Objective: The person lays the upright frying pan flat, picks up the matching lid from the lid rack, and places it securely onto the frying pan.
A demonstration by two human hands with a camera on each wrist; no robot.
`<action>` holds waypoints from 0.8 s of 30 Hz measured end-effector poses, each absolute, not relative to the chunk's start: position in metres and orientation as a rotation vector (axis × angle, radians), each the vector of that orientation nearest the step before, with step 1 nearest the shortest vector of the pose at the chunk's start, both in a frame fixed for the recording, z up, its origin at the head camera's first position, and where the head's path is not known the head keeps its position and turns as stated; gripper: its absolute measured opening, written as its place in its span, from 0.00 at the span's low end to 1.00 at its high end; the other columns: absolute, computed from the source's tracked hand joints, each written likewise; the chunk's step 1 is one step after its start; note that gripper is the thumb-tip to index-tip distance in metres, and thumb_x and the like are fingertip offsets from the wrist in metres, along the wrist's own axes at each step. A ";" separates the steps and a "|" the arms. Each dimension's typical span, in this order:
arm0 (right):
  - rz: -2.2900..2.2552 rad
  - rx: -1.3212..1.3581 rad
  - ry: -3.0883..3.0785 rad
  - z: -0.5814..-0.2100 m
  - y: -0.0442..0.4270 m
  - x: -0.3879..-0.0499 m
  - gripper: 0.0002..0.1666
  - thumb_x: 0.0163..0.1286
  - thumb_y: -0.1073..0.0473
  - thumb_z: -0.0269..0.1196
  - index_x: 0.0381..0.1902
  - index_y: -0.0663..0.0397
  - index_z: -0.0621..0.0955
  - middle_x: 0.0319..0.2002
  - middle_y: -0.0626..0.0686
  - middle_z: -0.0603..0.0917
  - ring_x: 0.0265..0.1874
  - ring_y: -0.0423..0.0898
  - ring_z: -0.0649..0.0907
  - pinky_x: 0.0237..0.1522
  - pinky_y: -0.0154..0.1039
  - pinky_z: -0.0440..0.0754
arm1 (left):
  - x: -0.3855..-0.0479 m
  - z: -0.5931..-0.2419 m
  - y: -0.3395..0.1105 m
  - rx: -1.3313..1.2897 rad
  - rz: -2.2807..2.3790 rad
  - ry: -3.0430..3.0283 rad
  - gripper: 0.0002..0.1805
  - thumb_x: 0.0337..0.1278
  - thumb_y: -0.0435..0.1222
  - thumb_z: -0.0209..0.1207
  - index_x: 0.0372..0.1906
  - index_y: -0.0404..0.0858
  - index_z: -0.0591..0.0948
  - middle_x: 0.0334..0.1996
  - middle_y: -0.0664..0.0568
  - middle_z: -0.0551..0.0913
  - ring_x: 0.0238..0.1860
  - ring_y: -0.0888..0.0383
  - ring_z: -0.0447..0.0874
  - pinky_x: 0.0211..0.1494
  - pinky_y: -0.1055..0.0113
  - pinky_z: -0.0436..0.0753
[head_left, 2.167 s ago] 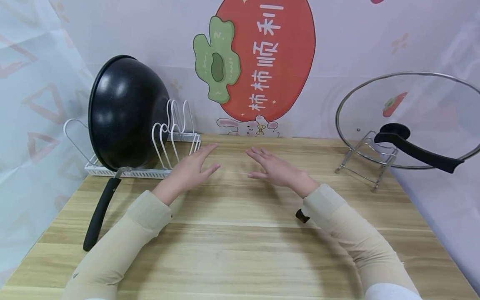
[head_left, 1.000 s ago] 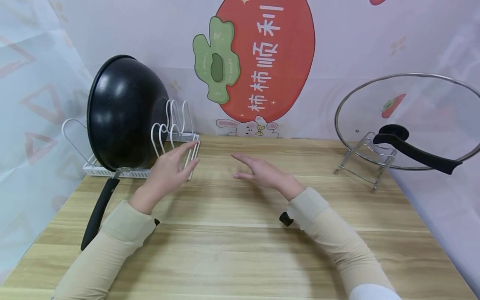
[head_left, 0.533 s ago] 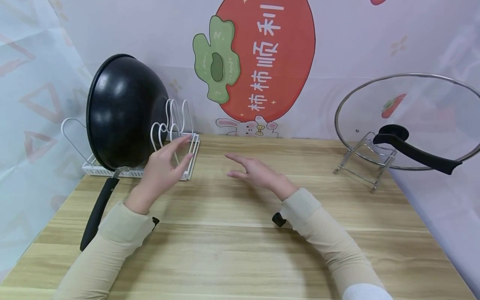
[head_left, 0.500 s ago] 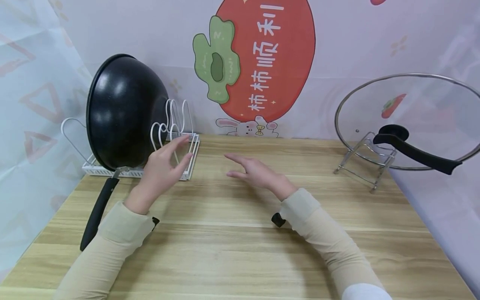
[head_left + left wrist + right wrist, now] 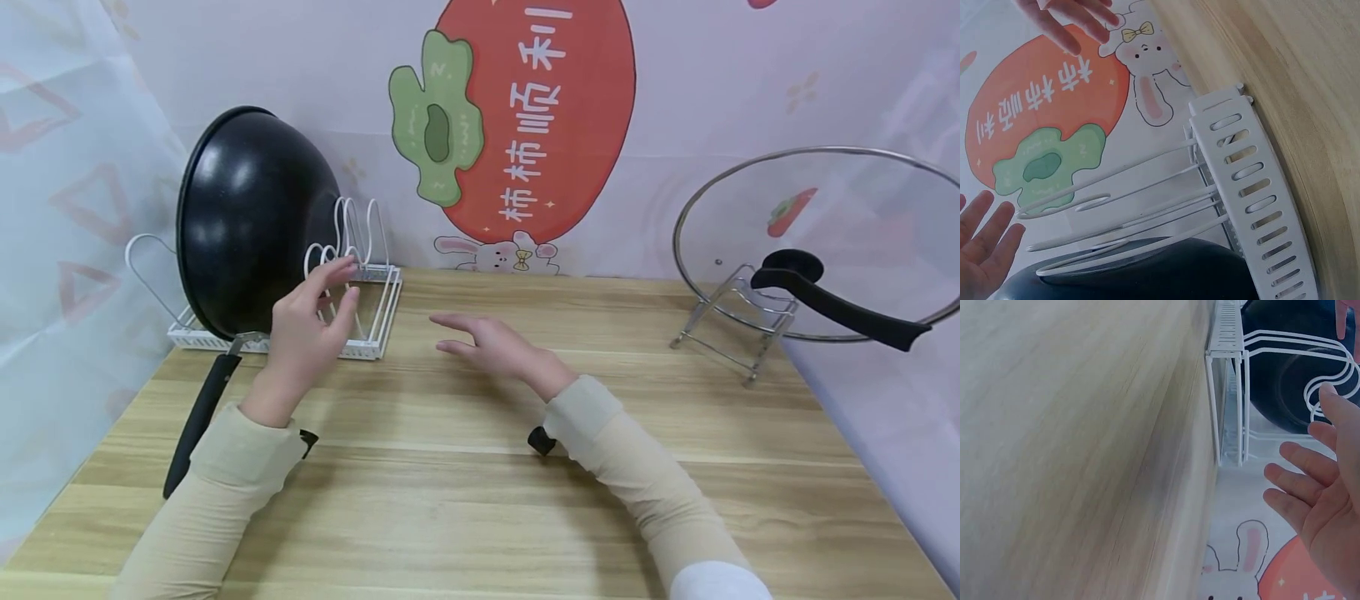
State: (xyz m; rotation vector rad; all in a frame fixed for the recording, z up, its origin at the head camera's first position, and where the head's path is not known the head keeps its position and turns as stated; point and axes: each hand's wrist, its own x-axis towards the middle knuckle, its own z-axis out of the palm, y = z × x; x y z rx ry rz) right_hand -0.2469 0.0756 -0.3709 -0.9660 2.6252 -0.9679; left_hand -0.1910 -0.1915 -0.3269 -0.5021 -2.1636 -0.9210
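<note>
A black wok (image 5: 251, 221) leans on its side in a white wire rack (image 5: 362, 348) at the left of the table, its black handle (image 5: 201, 425) angled down toward the front. My left hand (image 5: 303, 333) hovers in front of the rack's wire loops, fingers loosely bent and thumb apart, holding nothing. In the left wrist view, part of the left hand (image 5: 988, 253) shows near the loop tips without gripping them. My right hand (image 5: 498, 350) reaches leftward over the table, fingers extended and nothing in it. The right wrist view shows that hand (image 5: 1329, 500) apart from the rack.
At the right, a glass lid (image 5: 862, 200) with a black handle stands on a small metal stand (image 5: 750, 325). The wooden table (image 5: 450, 517) meets a printed backdrop (image 5: 555, 125) at the back. Small black pieces show beside both cuffs.
My left hand has moved left and closer to the wok, its fingers bending a little. My right hand has shifted left toward the rack. Wok, rack and lid have stayed in place.
</note>
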 end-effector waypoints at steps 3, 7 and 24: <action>-0.980 -0.965 2.611 -0.372 0.072 -0.248 0.33 0.76 0.45 0.63 0.75 0.42 0.71 0.71 0.47 0.74 0.71 0.44 0.72 0.71 0.46 0.68 | -0.191 -0.326 -0.192 -0.480 -0.936 -2.142 0.20 0.67 0.27 0.61 0.62 0.32 0.79 0.53 0.42 0.86 0.53 0.46 0.85 0.49 0.43 0.85; -0.999 -0.980 2.593 -0.372 0.067 -0.250 0.31 0.76 0.47 0.63 0.74 0.45 0.73 0.70 0.47 0.75 0.70 0.43 0.72 0.71 0.44 0.68 | -0.192 -0.324 -0.194 -0.428 -0.956 -2.110 0.18 0.67 0.26 0.60 0.60 0.31 0.80 0.52 0.41 0.87 0.51 0.46 0.86 0.49 0.44 0.85; -1.076 -1.035 2.565 -0.377 0.043 -0.253 0.25 0.76 0.50 0.63 0.68 0.47 0.79 0.66 0.47 0.80 0.67 0.43 0.77 0.68 0.44 0.73 | -0.200 -0.325 -0.196 -0.295 -0.993 -2.141 0.16 0.72 0.25 0.54 0.60 0.29 0.79 0.54 0.40 0.86 0.48 0.44 0.86 0.45 0.88 0.71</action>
